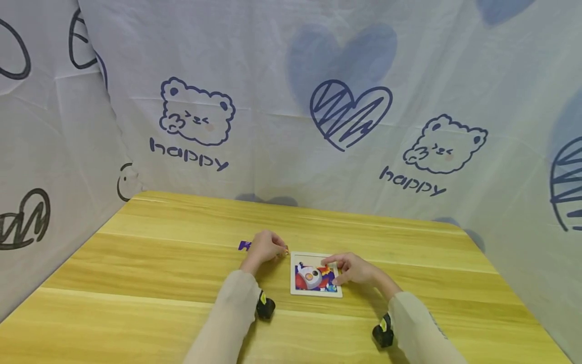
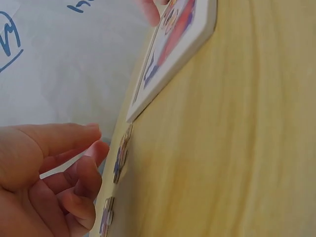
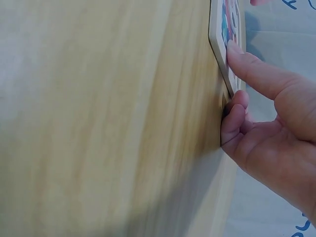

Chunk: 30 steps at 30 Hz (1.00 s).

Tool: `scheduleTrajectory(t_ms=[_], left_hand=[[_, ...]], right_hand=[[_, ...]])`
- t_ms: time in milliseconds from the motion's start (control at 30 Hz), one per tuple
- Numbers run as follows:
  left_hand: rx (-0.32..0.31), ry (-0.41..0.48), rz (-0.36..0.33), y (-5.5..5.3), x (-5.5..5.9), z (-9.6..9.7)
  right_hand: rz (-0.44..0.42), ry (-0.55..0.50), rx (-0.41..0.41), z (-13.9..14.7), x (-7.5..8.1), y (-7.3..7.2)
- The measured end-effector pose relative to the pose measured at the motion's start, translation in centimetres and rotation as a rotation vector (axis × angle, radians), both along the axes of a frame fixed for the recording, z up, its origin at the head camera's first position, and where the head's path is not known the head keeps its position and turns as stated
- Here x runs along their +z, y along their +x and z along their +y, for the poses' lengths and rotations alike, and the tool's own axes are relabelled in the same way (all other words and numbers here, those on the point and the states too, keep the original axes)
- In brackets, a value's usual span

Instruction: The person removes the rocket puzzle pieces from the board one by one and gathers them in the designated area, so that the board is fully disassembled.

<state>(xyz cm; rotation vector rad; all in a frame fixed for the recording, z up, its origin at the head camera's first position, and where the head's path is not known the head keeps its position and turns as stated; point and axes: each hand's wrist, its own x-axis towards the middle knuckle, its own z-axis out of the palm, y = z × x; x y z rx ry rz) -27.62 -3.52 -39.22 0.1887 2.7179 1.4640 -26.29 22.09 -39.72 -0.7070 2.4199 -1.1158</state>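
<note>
A white-framed jigsaw puzzle (image 1: 309, 279) lies on the table, its picture a cartoon character in red, white and purple. My right hand (image 1: 354, 268) reaches over its right edge. That hand's thumb (image 3: 247, 66) rests on the picture beside the rim, and the lower fingers bend in next to the frame. Left of the frame, my left hand (image 1: 267, 245) hovers at a loose puzzle piece (image 2: 121, 155). Its thumb and index fingertips are close together just beside that piece, which lies near the frame's corner. Another purple puzzle piece (image 1: 244, 245) lies left of the hand.
The wood-grain table (image 1: 150, 273) meets a hanging cloth (image 1: 273, 177) with printed bears and hearts along its back. Cloth also hangs at both sides. Black wrist cameras (image 1: 265, 306) sit on the sleeves, close above the tabletop.
</note>
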Motion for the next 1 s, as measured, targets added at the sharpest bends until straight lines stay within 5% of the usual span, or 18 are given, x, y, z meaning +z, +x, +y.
scheduleTrajectory(t_ms=[733, 1000], left_hand=[[-0.162, 0.001, -0.058, 0.8, 0.7, 1.4], [-0.25, -0.012, -0.098, 1.0, 0.7, 1.5]], right_hand=[[0.04, -0.007, 0.117, -0.3, 0.4, 0.2], [0.015, -0.004, 0.102, -0.3, 0.5, 0.3]])
